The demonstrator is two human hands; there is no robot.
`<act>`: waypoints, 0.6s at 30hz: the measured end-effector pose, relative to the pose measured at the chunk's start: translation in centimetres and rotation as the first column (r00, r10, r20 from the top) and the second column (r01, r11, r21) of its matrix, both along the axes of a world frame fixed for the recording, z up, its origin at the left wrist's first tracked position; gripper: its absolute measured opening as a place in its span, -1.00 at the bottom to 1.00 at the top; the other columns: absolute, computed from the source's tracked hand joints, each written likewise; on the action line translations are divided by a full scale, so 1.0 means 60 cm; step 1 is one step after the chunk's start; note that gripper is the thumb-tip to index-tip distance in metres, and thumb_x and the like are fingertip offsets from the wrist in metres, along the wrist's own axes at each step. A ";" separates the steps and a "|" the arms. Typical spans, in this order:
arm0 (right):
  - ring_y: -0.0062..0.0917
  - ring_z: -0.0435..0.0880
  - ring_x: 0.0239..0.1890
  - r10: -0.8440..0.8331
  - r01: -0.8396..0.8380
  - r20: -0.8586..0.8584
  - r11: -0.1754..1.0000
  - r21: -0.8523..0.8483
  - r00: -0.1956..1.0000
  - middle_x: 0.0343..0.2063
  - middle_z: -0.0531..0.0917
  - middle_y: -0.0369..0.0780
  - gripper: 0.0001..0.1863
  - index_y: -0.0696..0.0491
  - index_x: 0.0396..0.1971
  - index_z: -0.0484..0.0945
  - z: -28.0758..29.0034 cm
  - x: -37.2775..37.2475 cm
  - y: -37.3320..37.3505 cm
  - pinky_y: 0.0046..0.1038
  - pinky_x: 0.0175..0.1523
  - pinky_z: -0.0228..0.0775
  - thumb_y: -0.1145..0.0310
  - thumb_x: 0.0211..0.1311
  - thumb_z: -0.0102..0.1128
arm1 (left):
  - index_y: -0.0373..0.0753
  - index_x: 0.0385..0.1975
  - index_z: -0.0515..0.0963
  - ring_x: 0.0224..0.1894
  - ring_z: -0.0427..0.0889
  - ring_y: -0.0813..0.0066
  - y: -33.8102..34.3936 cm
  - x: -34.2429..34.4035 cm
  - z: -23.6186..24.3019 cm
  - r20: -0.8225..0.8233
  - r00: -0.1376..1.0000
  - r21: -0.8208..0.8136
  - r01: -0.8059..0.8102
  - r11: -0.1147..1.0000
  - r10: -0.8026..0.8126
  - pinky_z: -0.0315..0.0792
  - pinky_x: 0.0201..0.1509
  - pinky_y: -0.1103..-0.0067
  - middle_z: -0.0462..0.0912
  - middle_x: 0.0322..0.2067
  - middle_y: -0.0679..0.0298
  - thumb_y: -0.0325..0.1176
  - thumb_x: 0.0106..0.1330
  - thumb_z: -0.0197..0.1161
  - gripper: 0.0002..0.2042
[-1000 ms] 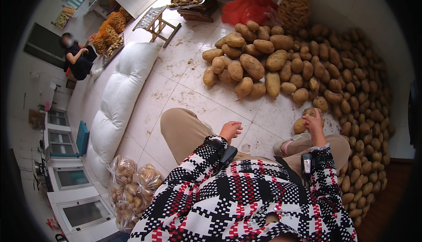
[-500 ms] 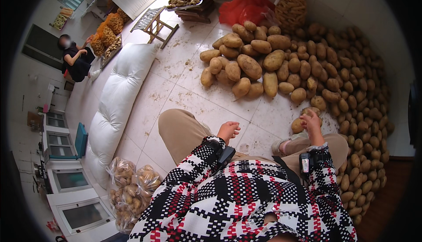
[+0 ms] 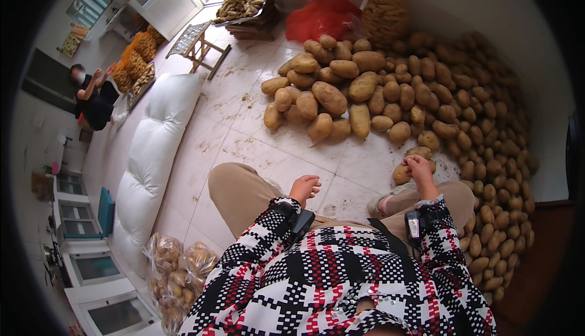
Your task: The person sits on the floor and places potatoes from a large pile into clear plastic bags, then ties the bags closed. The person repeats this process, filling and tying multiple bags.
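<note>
My left hand (image 3: 305, 187) is held above my bent left leg, its fingers loosely curved and apart with nothing in them. My right hand (image 3: 418, 172) is just in front of two loose potatoes (image 3: 400, 175) at the pile's near edge, fingers slightly bent and apart; whether they touch a potato I cannot tell. A large heap of potatoes (image 3: 361, 87) spreads from ahead of me round my right side.
White padded cushion (image 3: 148, 159) lies left; bagged potatoes (image 3: 173, 278) sit lower left. Folding stool (image 3: 198, 49), tray of knobbly roots (image 3: 241, 3), red bag (image 3: 314, 19) and sack (image 3: 384, 16) stand behind. A co-worker (image 3: 91, 98) sits by orange net sacks (image 3: 128, 67).
My view has shifted slightly, so the pile and my hands appear further left. My hands have barely moved otherwise. The co-worker's hands have moved a little among the upper-left sacks.
</note>
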State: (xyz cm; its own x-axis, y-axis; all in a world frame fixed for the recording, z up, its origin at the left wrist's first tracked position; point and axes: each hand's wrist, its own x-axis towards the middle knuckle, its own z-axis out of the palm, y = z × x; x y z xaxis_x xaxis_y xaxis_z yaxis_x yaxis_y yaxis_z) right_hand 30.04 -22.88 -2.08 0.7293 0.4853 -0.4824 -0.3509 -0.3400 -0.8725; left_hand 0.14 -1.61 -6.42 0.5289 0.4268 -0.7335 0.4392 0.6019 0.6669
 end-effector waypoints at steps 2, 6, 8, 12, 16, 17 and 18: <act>-0.71 0.37 -0.71 -0.007 0.007 0.021 1.000 -0.002 1.000 -0.55 0.55 -0.26 -0.88 0.14 -0.47 0.47 0.002 -0.003 0.003 -0.70 -0.64 0.19 0.43 0.14 -0.02 | -0.18 -0.12 0.43 -0.41 0.46 0.60 0.001 -0.001 -0.003 -0.003 1.000 -0.005 0.003 1.000 -0.003 0.32 -0.35 0.66 0.55 -0.33 0.33 -0.30 0.19 0.04 -0.73; -0.69 0.42 -0.68 0.024 -0.015 0.095 0.995 -0.098 0.995 -0.59 0.55 -0.28 -0.84 0.13 -0.51 0.48 0.002 -0.006 0.003 -0.66 -0.59 0.26 0.36 0.10 0.03 | -0.18 -0.11 0.42 -0.39 0.47 0.60 0.003 -0.005 -0.007 0.009 1.000 -0.015 -0.002 1.000 0.002 0.34 -0.37 0.67 0.56 -0.33 0.33 -0.29 0.19 0.04 -0.73; -0.69 0.45 -0.65 0.012 -0.007 0.076 0.998 -0.061 0.997 -0.61 0.55 -0.28 -0.82 0.13 -0.53 0.48 0.002 -0.006 0.002 -0.63 -0.57 0.30 0.33 0.09 0.04 | -0.18 -0.10 0.41 -0.39 0.47 0.59 0.005 -0.005 -0.008 0.004 1.000 -0.012 0.009 1.000 -0.009 0.34 -0.37 0.66 0.56 -0.32 0.32 -0.29 0.20 0.05 -0.72; -0.68 0.45 -0.64 -0.019 0.019 0.017 1.000 -0.015 1.000 -0.60 0.56 -0.29 -0.80 0.12 -0.55 0.49 0.000 -0.009 0.003 -0.61 -0.56 0.31 0.30 0.10 0.04 | -0.19 -0.05 0.38 -0.36 0.48 0.57 0.010 -0.004 -0.006 -0.028 0.999 -0.023 0.040 0.999 -0.041 0.35 -0.34 0.63 0.55 -0.30 0.32 -0.34 0.21 0.02 -0.70; -0.67 0.45 -0.66 -0.019 0.019 0.019 0.999 -0.029 1.000 -0.60 0.56 -0.29 -0.79 0.12 -0.56 0.48 -0.003 -0.009 0.006 -0.61 -0.58 0.29 0.29 0.10 0.06 | -0.21 -0.04 0.37 -0.39 0.48 0.54 0.013 -0.005 -0.007 -0.031 0.999 -0.023 0.041 0.999 -0.042 0.34 -0.38 0.63 0.55 -0.33 0.31 -0.34 0.19 0.04 -0.68; -0.67 0.45 -0.66 -0.018 0.018 0.030 1.000 -0.007 0.999 -0.60 0.56 -0.29 -0.80 0.12 -0.56 0.48 -0.003 -0.010 0.006 -0.61 -0.58 0.29 0.29 0.10 0.06 | -0.21 -0.05 0.37 -0.39 0.48 0.54 0.014 -0.005 -0.007 -0.035 0.999 -0.028 0.035 0.999 -0.036 0.34 -0.38 0.62 0.55 -0.33 0.30 -0.34 0.19 0.04 -0.68; -0.67 0.46 -0.66 -0.019 0.019 0.029 1.000 0.007 0.999 -0.59 0.56 -0.29 -0.80 0.12 -0.56 0.48 -0.003 -0.010 0.006 -0.61 -0.58 0.29 0.30 0.10 0.06 | -0.21 -0.05 0.38 -0.39 0.49 0.54 0.014 -0.005 -0.007 -0.038 0.999 -0.027 0.032 0.999 -0.033 0.35 -0.37 0.62 0.55 -0.33 0.30 -0.34 0.19 0.04 -0.69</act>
State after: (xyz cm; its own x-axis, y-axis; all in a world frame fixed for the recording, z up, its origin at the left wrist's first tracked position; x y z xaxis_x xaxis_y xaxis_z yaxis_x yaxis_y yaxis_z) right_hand 29.45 -22.49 -2.26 0.7520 0.4745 -0.4576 -0.3313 -0.3280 -0.8847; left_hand -0.18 -0.76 -6.83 0.5133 0.3895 -0.7647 0.4843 0.6041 0.6328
